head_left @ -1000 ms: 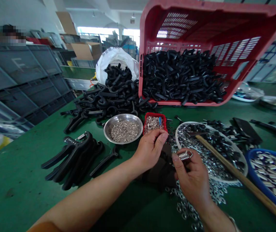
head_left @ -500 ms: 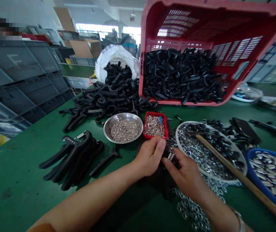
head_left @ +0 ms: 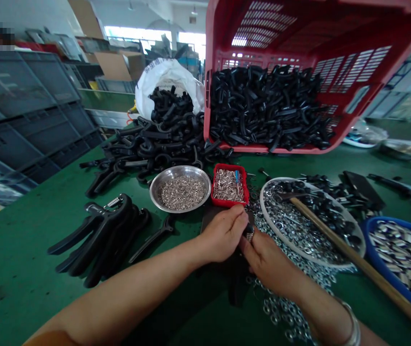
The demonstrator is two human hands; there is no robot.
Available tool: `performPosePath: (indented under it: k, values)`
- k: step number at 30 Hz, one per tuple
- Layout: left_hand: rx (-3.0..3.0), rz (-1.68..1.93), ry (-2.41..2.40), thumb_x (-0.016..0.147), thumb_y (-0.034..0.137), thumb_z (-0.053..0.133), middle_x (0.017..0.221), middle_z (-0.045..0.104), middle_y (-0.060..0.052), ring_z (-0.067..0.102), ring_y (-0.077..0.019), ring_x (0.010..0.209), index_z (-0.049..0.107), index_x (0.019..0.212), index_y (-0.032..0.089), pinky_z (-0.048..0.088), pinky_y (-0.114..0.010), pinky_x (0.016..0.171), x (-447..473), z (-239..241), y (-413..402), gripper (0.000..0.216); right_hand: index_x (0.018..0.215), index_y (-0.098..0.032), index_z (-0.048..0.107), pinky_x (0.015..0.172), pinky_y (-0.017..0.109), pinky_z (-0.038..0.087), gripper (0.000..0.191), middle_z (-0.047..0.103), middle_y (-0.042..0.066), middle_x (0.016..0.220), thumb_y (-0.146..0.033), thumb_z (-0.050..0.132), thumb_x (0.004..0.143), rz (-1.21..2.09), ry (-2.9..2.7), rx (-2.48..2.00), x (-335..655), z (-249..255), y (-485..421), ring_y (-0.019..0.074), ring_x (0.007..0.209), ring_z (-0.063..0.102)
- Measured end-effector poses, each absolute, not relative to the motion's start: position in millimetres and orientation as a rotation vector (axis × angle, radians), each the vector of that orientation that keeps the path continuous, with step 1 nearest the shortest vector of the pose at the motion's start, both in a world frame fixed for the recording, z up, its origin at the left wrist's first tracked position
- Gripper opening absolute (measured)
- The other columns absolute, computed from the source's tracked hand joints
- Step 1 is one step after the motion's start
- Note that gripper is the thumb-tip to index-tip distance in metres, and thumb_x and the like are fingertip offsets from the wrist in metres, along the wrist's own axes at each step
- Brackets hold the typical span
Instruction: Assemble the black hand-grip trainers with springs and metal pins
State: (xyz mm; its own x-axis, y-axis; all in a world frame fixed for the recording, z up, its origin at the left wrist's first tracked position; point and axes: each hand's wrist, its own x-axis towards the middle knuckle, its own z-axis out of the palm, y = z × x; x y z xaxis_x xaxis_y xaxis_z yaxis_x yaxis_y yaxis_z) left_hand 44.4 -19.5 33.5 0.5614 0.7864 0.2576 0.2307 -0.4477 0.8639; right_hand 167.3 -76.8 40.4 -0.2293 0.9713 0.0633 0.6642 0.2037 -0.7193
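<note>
My left hand (head_left: 224,233) and my right hand (head_left: 268,260) meet above a dark block (head_left: 210,216) at the table's middle. Both are closed on a black hand grip exerciser, mostly hidden by my fingers. Its metal coil spring (head_left: 249,233) shows between them, close to my right thumb. Just beyond my left hand stands a red tray (head_left: 214,201) of small metal pins, with a blue-handled tool (head_left: 237,177) in it. A steel bowl (head_left: 157,202) of small metal parts is to its left. Finished-looking hand grips (head_left: 97,235) with a spring lie at left, beside a single black handle (head_left: 152,239).
A tilted red basket (head_left: 208,105) and a white sack (head_left: 143,89) hold black handles, with more heaped in front. At right, a hammer (head_left: 330,235) lies across a white-rimmed tray (head_left: 263,206) of metal parts. Loose washers (head_left: 280,307) and a blue basin (head_left: 367,235) are nearby.
My hands have come closer together around the hand grip, and less of its spring shows. My right hand has moved slightly left and down. The view has shifted a little.
</note>
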Motion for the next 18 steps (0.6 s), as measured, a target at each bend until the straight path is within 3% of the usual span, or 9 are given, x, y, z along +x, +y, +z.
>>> performPosePath:
  k: [5, 7, 9, 12, 14, 16, 18]
  values:
    - [1.955, 0.759, 1.034, 0.089, 0.038, 0.020, 0.079, 0.056, -0.004, 0.054, -0.0167, 0.078, 0.048, 0.080, 0.019, 0.042, -0.031, 0.074, 49.5, 20.7, -9.6, 0.035, 0.080, -0.020, 0.054, 0.033, 0.019, 0.035, 0.029, 0.048, -0.004, 0.054, -0.046, 0.042, 0.081, 1.150, -1.613, -1.508, 170.2, 28.4, -64.5, 0.0095, 0.040, 0.045]
    - [1.994, 0.704, 1.090, 0.089, 0.045, 0.012, 0.092, 0.059, -0.007, 0.054, -0.0188, 0.090, 0.051, 0.091, 0.019, 0.041, -0.034, 0.081, 46.9, 24.5, -7.7, 0.047, 0.082, -0.019, 0.053, 0.027, 0.018, 0.029, 0.034, 0.045, -0.007, 0.050, -0.052, 0.042, 0.079, 1.281, -1.411, -1.531, 172.6, 23.9, -58.9, 0.0084, 0.035, 0.042]
    - [2.143, 0.654, 1.083, 0.086, 0.056, 0.017, 0.111, 0.055, -0.010, 0.049, -0.0231, 0.106, 0.049, 0.107, 0.018, 0.037, -0.040, 0.089, 42.4, 31.5, -10.9, 0.054, 0.083, -0.019, 0.053, 0.025, 0.017, 0.026, 0.037, 0.046, -0.007, 0.049, -0.055, 0.044, 0.077, 1.339, -1.244, -1.512, 172.8, 21.6, -54.9, 0.0078, 0.033, 0.040]
    - [2.341, 0.573, 1.109, 0.059, 0.074, 0.048, 0.131, 0.040, -0.017, 0.037, -0.0339, 0.119, 0.036, 0.126, 0.016, 0.030, -0.049, 0.095, 37.0, 36.1, -21.4, 0.090, 0.080, -0.019, 0.056, 0.037, 0.018, 0.039, 0.033, 0.057, -0.003, 0.061, -0.052, 0.051, 0.075, 1.302, -1.031, -1.473, 164.8, 19.9, -52.6, 0.0095, 0.048, 0.053]
    - [2.365, 0.535, 1.168, 0.045, 0.074, 0.059, 0.134, 0.035, -0.020, 0.037, -0.0366, 0.118, 0.029, 0.131, 0.014, 0.031, -0.050, 0.095, 35.1, 32.4, -25.4, 0.109, 0.084, -0.020, 0.058, 0.052, 0.021, 0.047, 0.031, 0.063, 0.000, 0.075, -0.049, 0.051, 0.077, 1.301, -0.901, -1.430, 157.0, 18.0, -53.1, 0.0123, 0.065, 0.060]
    - [2.372, 0.531, 1.171, 0.045, 0.071, 0.061, 0.134, 0.036, -0.020, 0.040, -0.0354, 0.116, 0.027, 0.131, 0.014, 0.035, -0.049, 0.092, 32.5, 27.2, -23.1, 0.109, 0.092, -0.020, 0.059, 0.060, 0.025, 0.048, 0.035, 0.065, 0.001, 0.081, -0.050, 0.046, 0.080, 1.355, -0.893, -1.370, 154.4, 17.1, -52.7, 0.0142, 0.073, 0.061]
    - [2.400, 0.556, 1.112, 0.047, 0.069, 0.061, 0.131, 0.039, -0.019, 0.043, -0.0342, 0.114, 0.029, 0.131, 0.013, 0.037, -0.047, 0.090, 27.7, 25.5, -15.7, 0.105, 0.090, -0.019, 0.060, 0.058, 0.027, 0.048, 0.041, 0.065, 0.002, 0.072, -0.053, 0.038, 0.083, 1.398, -1.115, -1.412, 161.9, 20.0, -47.5, 0.0148, 0.065, 0.061]
